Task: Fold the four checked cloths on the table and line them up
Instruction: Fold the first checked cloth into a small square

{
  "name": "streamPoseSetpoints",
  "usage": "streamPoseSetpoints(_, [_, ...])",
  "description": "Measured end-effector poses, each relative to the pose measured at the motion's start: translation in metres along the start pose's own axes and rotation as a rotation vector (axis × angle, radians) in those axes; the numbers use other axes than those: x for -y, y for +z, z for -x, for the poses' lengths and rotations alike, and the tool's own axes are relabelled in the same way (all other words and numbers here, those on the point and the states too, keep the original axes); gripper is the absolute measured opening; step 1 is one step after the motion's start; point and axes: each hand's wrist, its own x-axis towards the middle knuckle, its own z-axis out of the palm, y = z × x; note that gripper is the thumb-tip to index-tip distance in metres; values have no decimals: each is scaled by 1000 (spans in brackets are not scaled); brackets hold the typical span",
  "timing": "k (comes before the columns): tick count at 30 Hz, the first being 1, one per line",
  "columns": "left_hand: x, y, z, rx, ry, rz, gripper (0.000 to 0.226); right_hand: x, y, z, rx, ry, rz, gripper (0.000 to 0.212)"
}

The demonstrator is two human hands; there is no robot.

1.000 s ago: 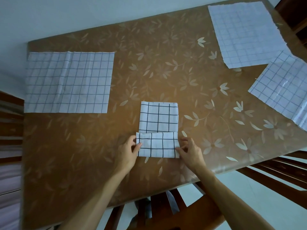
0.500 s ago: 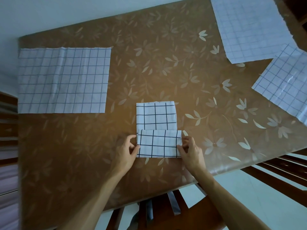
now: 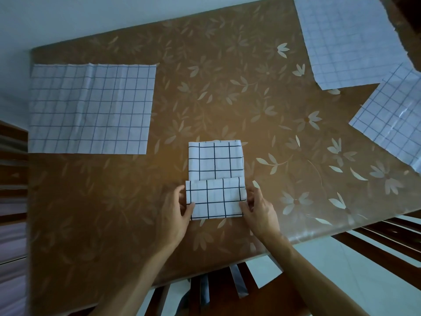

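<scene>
A white cloth with a bold dark check [image 3: 215, 160] lies folded into a narrow strip at the table's near middle, its near end turned up over itself. My left hand [image 3: 176, 210] pinches the left edge of that turned flap and my right hand [image 3: 258, 207] pinches its right edge. Three other checked cloths lie spread flat: one at the left [image 3: 91, 108], a fine-checked one at the far right [image 3: 350, 39], and one at the right edge [image 3: 391, 117], partly out of frame.
The brown table [image 3: 227, 92] has a glossy cover with a pale flower print. Its near edge runs just below my wrists. Dark wooden chairs stand at the near side [image 3: 227, 290], at the right [image 3: 387, 238] and at the left.
The near flap has been carried a little farther up over the strip, with both hands holding its side edges. The camera has shifted slightly.
</scene>
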Motion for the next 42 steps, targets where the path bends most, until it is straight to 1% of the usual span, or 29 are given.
streamPoseSetpoints(2, [-3,0,0,-90,121,-208,57,1,2,2,-3,20,43,44])
streamPoseSetpoints(4, [-7,3,-1,-130,301,-336,49,2,4,4,-97,-22,116,54])
streamPoseSetpoints(6, [-10,9,-1,-73,448,-406,45,4,7,5,-191,-183,229,56])
streamPoseSetpoints(7, [-10,14,-1,-22,487,-434,46,6,9,4,-196,-283,289,55])
streamPoseSetpoints(9, [-7,25,-2,63,518,-493,48,12,16,-3,-139,-467,387,60])
streamPoseSetpoints(11, [-2,33,-4,114,512,-562,52,16,28,-11,-59,-563,445,67])
streamPoseSetpoints(14, [3,38,-9,174,509,-637,55,13,44,-18,29,-575,490,58])
streamPoseSetpoints(16, [3,39,-13,200,527,-679,58,9,49,-17,86,-551,509,57])
streamPoseSetpoints(19, [3,36,-17,241,516,-716,61,9,51,-14,117,-530,520,59])
streamPoseSetpoints(24, [12,20,-21,268,403,-726,72,1,35,-17,95,-405,557,69])
streamPoseSetpoints(27, [16,9,-21,286,352,-708,82,-4,23,-20,136,-413,583,73])
streamPoseSetpoints(29, [17,1,-19,287,382,-699,93,-2,16,-21,139,-429,539,73])
streamPoseSetpoints(31, [17,-4,-16,292,520,-703,97,-3,10,-18,130,-477,499,71])
streamPoseSetpoints(32, [17,-4,-14,295,597,-701,92,-6,6,-15,121,-510,481,69])
streamPoseSetpoints(34, [16,0,-13,268,700,-680,66,-13,0,-8,115,-572,443,65])
streamPoseSetpoints(36, [18,5,-13,215,708,-633,47,-21,-4,-2,131,-595,417,64])
streamPoseSetpoints(39, [17,8,-11,153,707,-539,37,-26,-6,4,151,-577,425,68])
streamPoseSetpoints(42, [13,6,-7,116,749,-513,31,-26,-4,4,107,-582,462,68])
